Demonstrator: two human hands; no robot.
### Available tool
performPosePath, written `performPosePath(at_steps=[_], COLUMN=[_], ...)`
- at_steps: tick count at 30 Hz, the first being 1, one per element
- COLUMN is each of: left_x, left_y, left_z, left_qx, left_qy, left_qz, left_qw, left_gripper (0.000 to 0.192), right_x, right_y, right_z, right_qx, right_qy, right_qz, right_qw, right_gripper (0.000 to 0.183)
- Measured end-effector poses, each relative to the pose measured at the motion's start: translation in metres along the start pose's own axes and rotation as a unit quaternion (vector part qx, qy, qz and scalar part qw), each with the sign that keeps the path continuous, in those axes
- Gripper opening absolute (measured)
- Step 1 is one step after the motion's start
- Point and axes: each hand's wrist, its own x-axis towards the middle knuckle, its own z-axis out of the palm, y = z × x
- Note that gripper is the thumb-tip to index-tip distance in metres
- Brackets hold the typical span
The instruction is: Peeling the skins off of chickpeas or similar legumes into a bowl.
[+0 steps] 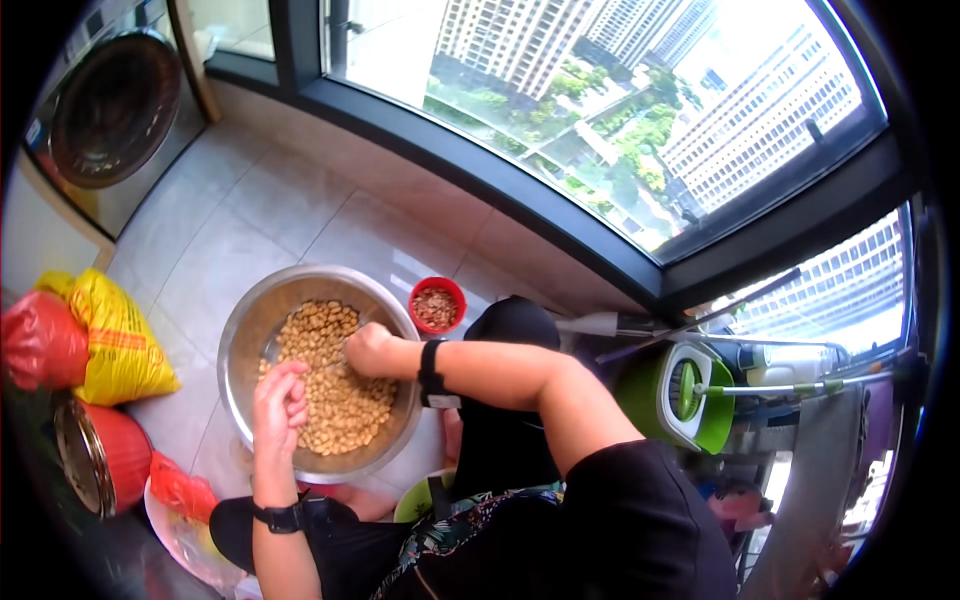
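Observation:
A wide stainless steel basin [240, 330] stands on the tiled floor, holding many unshelled peanuts [337, 420]. My left hand [279, 405] is raised over the basin's left part, fingers curled; whether something is between them cannot be made out. My right hand [369, 350] reaches down to the peanuts near the basin's right side, its fingertips hidden, so its hold cannot be told. Just right of the basin sits a small red bowl [463, 304] with reddish-brown shelled nuts [435, 307] inside. Both wrists wear black bands.
Yellow [116, 337] and red [45, 341] plastic bags lie at the left, above a red container [124, 454] and a pink-rimmed basin [169, 540]. A large window [487, 187] rises ahead. Right stand a green mop bucket [716, 405] and poles. A green round object [409, 502] is below the basin.

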Motion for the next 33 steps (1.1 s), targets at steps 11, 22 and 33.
performPosePath(at_steps=[11,22,33], left_x=[0.010,0.011,0.009], left_y=[-0.008,-0.001,0.000], left_z=[0.020,0.011,0.014], left_qx=[0.106,-0.083,-0.093], left_qy=[0.082,0.063,0.036], left_qz=[-0.024,0.028,0.054], left_qw=[0.991,0.994,0.994], left_gripper=[0.024,0.019,0.023], right_x=[-0.040,-0.036,-0.025], right_y=[0.010,-0.013,-0.020], right_z=[-0.092,-0.088,-0.084], right_qx=[0.434,0.602,0.665], right_qy=[0.142,0.302,0.245], right_qz=[-0.069,-0.194,-0.170], right_qw=[0.887,0.714,0.685], right_gripper=[0.023,0.024,0.025])
